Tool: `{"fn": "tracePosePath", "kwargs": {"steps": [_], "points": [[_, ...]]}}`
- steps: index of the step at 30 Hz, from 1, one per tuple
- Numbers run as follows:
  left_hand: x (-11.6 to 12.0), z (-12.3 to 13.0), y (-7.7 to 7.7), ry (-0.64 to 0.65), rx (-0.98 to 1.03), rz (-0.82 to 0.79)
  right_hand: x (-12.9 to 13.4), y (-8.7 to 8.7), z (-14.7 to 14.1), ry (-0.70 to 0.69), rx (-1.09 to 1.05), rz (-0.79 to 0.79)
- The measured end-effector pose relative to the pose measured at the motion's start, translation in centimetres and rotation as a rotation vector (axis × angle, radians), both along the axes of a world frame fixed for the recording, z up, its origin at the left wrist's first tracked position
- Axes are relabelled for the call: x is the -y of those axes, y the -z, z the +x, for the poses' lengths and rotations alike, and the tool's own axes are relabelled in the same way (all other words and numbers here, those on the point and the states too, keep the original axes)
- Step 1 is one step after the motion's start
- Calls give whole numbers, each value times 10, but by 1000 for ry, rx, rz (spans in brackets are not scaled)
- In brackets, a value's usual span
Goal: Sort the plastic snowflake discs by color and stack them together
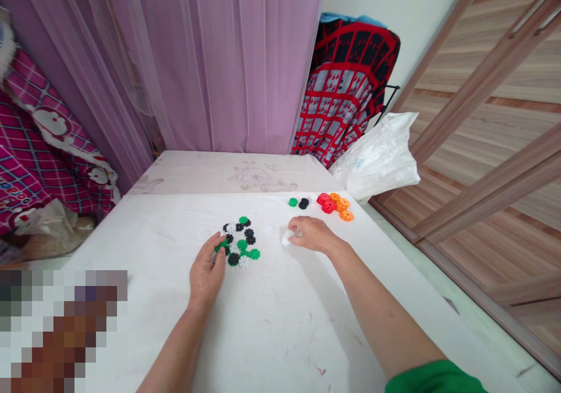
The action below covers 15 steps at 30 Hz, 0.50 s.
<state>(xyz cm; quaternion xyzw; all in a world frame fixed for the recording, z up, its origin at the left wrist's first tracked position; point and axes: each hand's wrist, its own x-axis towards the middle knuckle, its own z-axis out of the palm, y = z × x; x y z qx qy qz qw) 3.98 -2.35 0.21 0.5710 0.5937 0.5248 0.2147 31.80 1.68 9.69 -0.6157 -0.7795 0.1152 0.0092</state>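
From here I'm seeing two bare hands working apart over a white-covered table (263,317). The right hand (307,233) is pinching white discs (286,238) between thumb and fingers, perhaps a small stack, though they are blurring into the cloth. The left hand (208,273) is touching a green disc (222,245) at the near left edge of a mixed cluster (242,244) of green, black and white notched discs; whether its fingertips are closing on it, I can't tell. Farther right, green, black, red and orange piles (335,204) are lying near a white plastic bag (379,156).
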Motion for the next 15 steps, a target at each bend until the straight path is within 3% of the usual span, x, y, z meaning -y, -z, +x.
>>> {"fn": "tracePosePath", "kwargs": {"steps": [6,10,15], "points": [[1,2,-1,-16,19,-6,-9,-6,-8,-27,13,7],[2,2,-2,-15,21,-10,-23,-6,-35,-36,132,13],[2,1,0,-4,-1,2,-36,7,-73,-56,243,-39]]}}
